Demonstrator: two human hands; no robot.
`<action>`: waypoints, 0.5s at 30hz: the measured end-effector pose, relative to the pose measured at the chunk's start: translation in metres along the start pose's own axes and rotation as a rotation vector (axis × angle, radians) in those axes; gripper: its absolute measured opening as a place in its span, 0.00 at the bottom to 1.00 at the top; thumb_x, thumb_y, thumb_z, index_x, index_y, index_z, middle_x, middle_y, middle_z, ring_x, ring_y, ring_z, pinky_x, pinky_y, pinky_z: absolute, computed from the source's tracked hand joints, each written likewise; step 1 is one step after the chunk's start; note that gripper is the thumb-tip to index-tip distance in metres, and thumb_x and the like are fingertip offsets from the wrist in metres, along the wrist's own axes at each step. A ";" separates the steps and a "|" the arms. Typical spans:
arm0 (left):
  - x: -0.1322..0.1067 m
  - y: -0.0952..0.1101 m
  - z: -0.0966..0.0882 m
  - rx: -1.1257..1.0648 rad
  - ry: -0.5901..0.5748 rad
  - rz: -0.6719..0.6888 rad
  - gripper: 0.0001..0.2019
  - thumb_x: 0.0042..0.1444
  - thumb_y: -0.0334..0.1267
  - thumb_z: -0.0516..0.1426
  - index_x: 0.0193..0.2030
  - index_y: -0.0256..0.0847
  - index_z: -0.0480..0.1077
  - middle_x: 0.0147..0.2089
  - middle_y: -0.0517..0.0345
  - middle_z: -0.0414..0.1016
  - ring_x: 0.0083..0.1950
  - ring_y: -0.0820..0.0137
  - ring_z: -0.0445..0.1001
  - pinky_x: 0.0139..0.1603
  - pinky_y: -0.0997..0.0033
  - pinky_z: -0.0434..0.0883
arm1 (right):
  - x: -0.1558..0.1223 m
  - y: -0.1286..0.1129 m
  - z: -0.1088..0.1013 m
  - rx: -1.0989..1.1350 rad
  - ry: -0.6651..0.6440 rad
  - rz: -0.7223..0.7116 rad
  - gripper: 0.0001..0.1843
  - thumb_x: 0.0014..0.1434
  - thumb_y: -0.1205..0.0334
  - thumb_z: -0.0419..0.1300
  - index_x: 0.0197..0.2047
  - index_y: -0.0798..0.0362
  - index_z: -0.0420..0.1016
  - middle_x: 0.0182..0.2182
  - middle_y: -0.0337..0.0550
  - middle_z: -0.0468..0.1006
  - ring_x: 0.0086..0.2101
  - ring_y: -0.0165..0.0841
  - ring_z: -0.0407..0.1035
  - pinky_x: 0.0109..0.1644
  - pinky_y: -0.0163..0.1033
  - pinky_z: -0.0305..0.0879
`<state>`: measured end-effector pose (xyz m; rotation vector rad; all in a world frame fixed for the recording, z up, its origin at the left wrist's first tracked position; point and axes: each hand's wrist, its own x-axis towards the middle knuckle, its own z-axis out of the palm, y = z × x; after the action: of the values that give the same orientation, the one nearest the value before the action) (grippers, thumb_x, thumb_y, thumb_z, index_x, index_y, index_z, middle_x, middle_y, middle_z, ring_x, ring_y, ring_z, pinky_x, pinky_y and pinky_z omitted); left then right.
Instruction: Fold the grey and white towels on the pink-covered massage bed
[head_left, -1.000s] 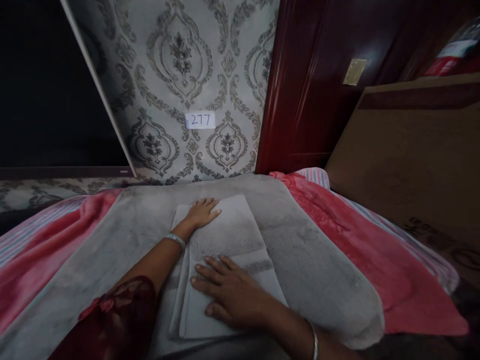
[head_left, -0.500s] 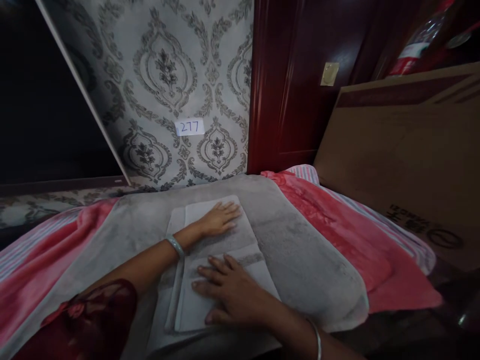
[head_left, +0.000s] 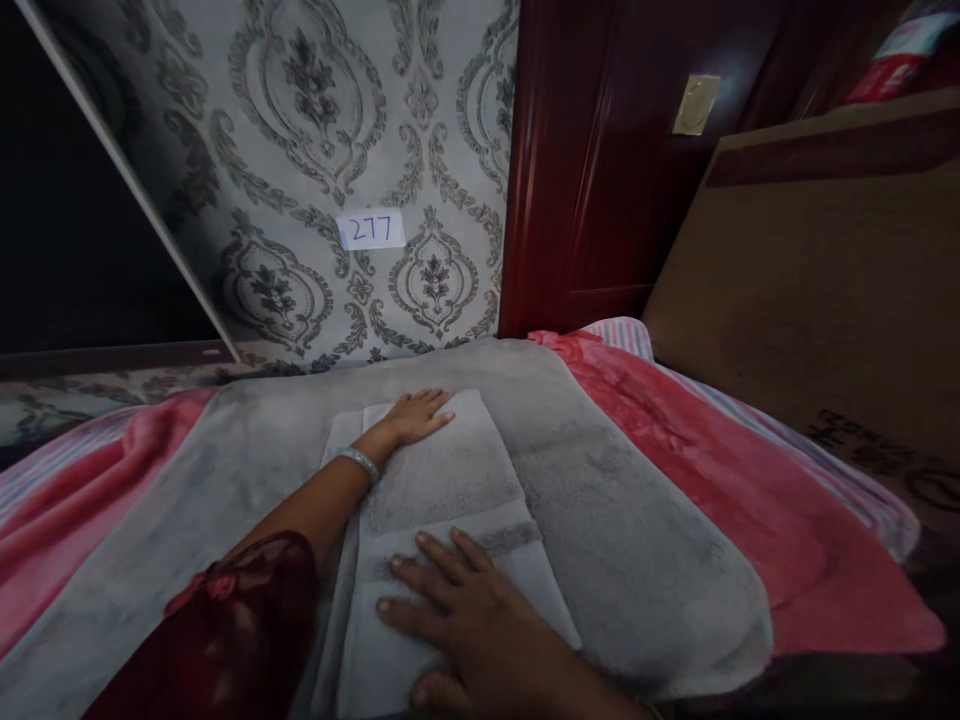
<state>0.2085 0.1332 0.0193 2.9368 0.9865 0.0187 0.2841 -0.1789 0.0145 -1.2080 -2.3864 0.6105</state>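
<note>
A folded light grey towel (head_left: 442, 480) lies lengthwise in front of me, with a darker band across its nearer half. My left hand (head_left: 418, 415) rests flat near the towel's far end, fingers stretched toward the right. Closer to me, my right hand (head_left: 472, 620) is spread over the near part of the towel, its fingers apart and pointing up and left. Both hands hold nothing. Underneath the towel is a grey plush cloth (head_left: 622, 520). Along the towel's left side, stacked folded edges show, partly covered by my left forearm.
Pink blankets (head_left: 720, 490) and striped fabric stick out on both sides of the grey cloth. A cardboard box (head_left: 825, 270) leans at the right, by a dark red door panel (head_left: 585, 150). A dark screen (head_left: 90, 220) stands at the left. A label (head_left: 371, 230) reading 277 is on the patterned wall.
My left hand has slid a little left and toward the towel's far edge. The right hand stays spread on the near part. The camera view has shifted slightly down and closer.
</note>
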 end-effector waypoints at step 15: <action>-0.005 -0.025 -0.032 -0.007 -0.096 -0.286 0.36 0.56 0.66 0.50 0.56 0.36 0.73 0.58 0.37 0.76 0.58 0.51 0.75 0.55 0.58 0.70 | 0.002 0.002 0.006 -0.098 0.023 0.013 0.36 0.67 0.37 0.52 0.74 0.38 0.53 0.73 0.38 0.50 0.72 0.40 0.36 0.75 0.57 0.31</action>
<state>0.1884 0.1510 0.0500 2.7309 1.3744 -0.1273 0.2812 -0.1771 0.0092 -1.2652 -2.4163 0.4859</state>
